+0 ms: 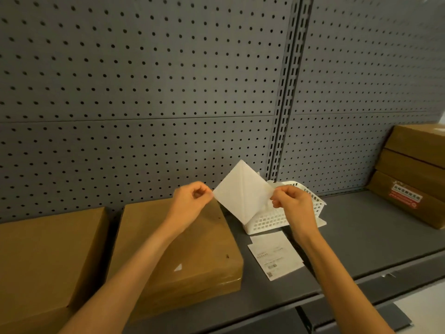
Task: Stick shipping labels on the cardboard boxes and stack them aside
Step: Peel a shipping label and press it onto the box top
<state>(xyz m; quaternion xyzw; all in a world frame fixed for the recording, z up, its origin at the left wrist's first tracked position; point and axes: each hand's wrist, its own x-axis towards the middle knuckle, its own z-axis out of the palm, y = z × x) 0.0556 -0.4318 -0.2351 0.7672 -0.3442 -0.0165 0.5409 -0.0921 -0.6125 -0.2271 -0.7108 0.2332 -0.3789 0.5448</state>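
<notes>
Both hands hold up a white label sheet in front of the pegboard, its blank back facing me with a diagonal seam across it. My left hand pinches its left corner and my right hand pinches its right corner. Below my left arm a flat cardboard box lies on the grey shelf, with a second box to its left. More printed labels lie on the shelf right of the box. At the far right stands a stack of three cardboard boxes.
A white perforated plastic basket sits on the shelf behind the loose labels, under the held sheet. A grey pegboard wall closes the back. The shelf's front edge runs across the lower right, with pale floor beyond it.
</notes>
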